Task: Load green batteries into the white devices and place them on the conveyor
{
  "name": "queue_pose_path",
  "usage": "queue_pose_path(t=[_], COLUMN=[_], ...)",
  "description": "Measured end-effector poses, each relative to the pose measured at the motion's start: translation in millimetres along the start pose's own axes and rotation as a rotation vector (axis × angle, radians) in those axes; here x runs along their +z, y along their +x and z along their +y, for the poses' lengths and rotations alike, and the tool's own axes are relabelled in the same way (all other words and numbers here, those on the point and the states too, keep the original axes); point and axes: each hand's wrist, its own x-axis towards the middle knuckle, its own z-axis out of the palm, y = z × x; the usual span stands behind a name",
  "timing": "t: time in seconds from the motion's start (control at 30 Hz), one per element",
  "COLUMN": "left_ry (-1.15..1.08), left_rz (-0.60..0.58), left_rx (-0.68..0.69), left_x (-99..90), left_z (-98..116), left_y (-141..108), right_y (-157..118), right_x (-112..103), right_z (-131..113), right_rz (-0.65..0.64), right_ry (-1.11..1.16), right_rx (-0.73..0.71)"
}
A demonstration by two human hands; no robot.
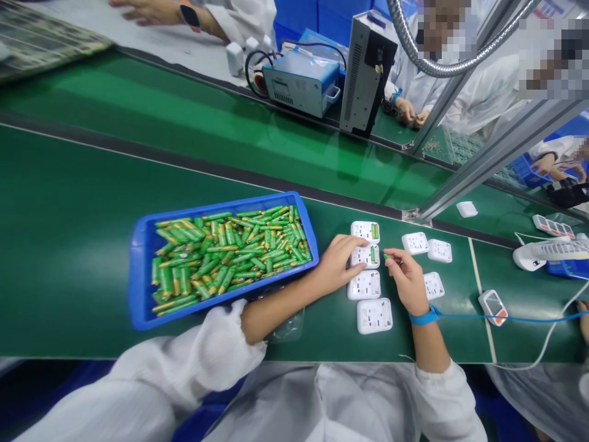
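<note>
A blue tray full of green and gold batteries lies on the green bench. To its right, several white devices lie back side up in a column. My left hand rests on the second device, fingers pressing its left edge. My right hand pinches a green battery at that device's right edge, next to a battery sitting in its slot. The top device holds a battery. The two lower devices show open slots. A blue wrist strap circles my right wrist.
Three more white devices lie to the right. A white and orange device sits further right. A blue box and a grey unit stand beyond the green belt. Other people's hands work at the far side.
</note>
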Motion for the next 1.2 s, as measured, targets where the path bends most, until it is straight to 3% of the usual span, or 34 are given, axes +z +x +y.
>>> queue_pose_path(t=[0.13,0.3,0.67,0.97,1.2], left_ry=[-0.002,-0.030,-0.031,-0.003,0.015], left_rz=[0.001,0.002,-0.001,0.011,0.016], left_rx=[-0.003,-0.006,-0.015,0.001,-0.014], left_x=[0.1,0.4,1.1,2.2,2.5], left_z=[0.4,0.1,0.1,-0.3,-1.6], left_y=[0.5,-0.3,0.7,1.0,1.7], right_y=[1.6,2.5,16.0,20.2,-5.7], right_x=[1.0,0.8,18.4,22.4,15.1], right_z=[4.2,7.2,1.7,-7.4,14.8], right_rz=[0.009,0.048,0.197,0.023,-0.121], right_ry=[0.160,0.191,-0.011,-0.277,-0.452], right_rx=[0.072,0.095,0.002,-0.191,-0.274])
